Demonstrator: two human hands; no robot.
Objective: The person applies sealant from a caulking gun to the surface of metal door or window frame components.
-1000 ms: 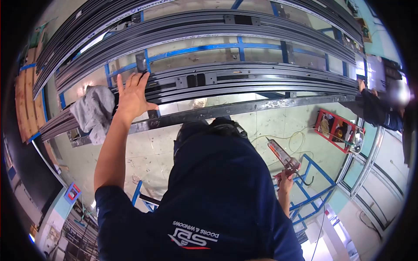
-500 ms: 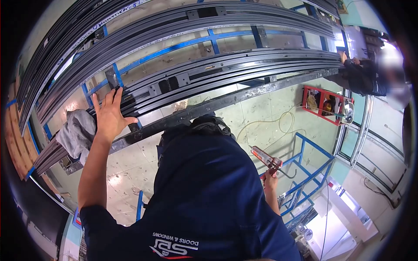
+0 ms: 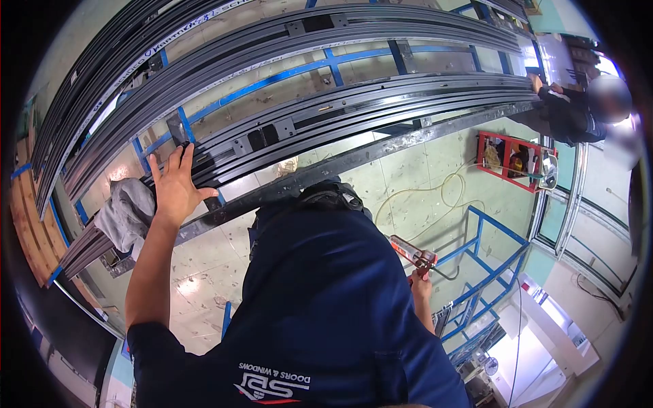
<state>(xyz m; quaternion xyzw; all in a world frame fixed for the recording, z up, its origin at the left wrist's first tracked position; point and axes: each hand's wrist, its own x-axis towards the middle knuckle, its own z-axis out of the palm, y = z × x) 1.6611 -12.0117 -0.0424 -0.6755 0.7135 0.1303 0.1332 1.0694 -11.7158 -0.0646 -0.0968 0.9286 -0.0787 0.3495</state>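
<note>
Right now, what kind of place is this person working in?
Probably a window and door workshop: long dark frame profiles lie on a blue rack, the right hand holds a sealant gun, the shirt reads Doors & Windows.

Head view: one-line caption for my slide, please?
Left hand lies flat on the dark frame beside a grey rag; right hand grips a caulk gun.

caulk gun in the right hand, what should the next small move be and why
Probably lift the caulk gun in the right hand up toward the dark frame profiles. The gun hangs low beside the body, clear of them, while the left hand lies flat on them.
</note>
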